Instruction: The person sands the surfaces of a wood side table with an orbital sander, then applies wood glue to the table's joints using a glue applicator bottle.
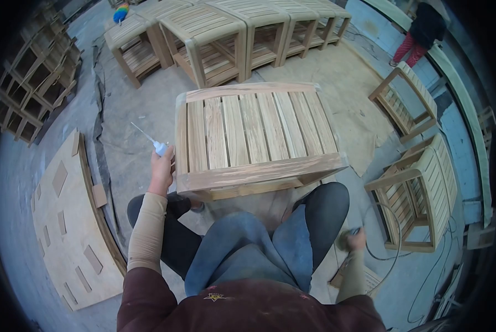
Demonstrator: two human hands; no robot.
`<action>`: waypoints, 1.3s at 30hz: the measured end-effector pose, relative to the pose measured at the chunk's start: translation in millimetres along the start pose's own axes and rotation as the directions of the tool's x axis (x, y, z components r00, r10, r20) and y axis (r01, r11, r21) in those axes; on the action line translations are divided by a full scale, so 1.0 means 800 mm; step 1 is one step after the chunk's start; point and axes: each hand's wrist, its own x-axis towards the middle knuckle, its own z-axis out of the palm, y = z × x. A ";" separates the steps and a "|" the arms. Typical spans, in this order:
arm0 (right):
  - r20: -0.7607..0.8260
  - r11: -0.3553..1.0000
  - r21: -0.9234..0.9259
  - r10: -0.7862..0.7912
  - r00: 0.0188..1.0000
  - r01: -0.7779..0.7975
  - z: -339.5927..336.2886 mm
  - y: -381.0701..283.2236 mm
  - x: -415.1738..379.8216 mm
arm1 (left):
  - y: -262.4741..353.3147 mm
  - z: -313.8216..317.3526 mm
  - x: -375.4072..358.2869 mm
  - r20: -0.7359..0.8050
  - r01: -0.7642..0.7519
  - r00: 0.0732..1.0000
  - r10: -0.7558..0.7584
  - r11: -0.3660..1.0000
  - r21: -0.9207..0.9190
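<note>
My left hand [162,169] is closed around a small pale squeeze bottle [160,148] with a long thin nozzle that points up and to the left. It is beside the left edge of a slatted wooden stool [248,130], which stands in front of my knees with its top facing me. Low on the right, my right hand [357,239] grips what looks like a sander [344,241], held near the floor. Part of that tool is hidden by the hand, and a hose [398,232] curves close by.
Similar wooden stools [214,27] line the back, with a rainbow-coloured duster [120,13] on one. Two more stools [414,193] lie at the right. A board with small wood pieces [73,221] is at left, near stacked wooden frames [35,72]. Another person [422,33] stands far right.
</note>
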 end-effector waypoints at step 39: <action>0.163 0.653 0.757 -0.182 0.970 -0.004 -0.148 -0.292 0.135 | -0.026 -0.022 -0.085 0.135 -0.082 0.988 0.076 0.996 0.040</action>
